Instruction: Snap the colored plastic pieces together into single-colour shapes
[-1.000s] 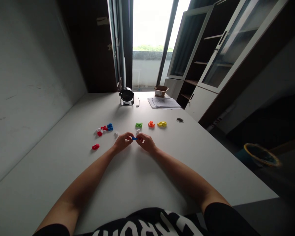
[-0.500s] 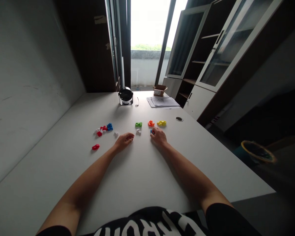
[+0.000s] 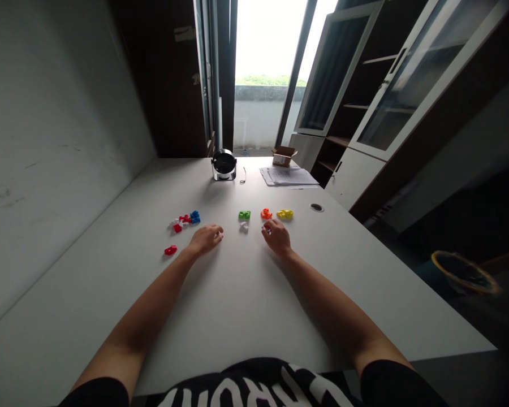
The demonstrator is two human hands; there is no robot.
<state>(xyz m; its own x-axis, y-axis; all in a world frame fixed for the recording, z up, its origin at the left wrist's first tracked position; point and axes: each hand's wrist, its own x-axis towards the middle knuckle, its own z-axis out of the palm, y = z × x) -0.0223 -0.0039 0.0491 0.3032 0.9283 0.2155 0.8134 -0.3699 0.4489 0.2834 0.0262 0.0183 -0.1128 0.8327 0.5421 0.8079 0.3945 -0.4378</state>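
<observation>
The right hand (image 3: 277,237) is curling over a small plastic brick (image 3: 266,229), its grip unclear; the left hand (image 3: 206,239) is resting loosely curled on the white desk (image 3: 237,316), apparently empty.

Left forearm (image 3: 146,314) and right forearm (image 3: 333,302) angled inward across the white desk (image 3: 237,316). Left hand (image 3: 205,239) lay palm-down, fingers loosely curled. Right hand (image 3: 277,237) sat well apart from it, palm-down, fingers arched downward.
</observation>
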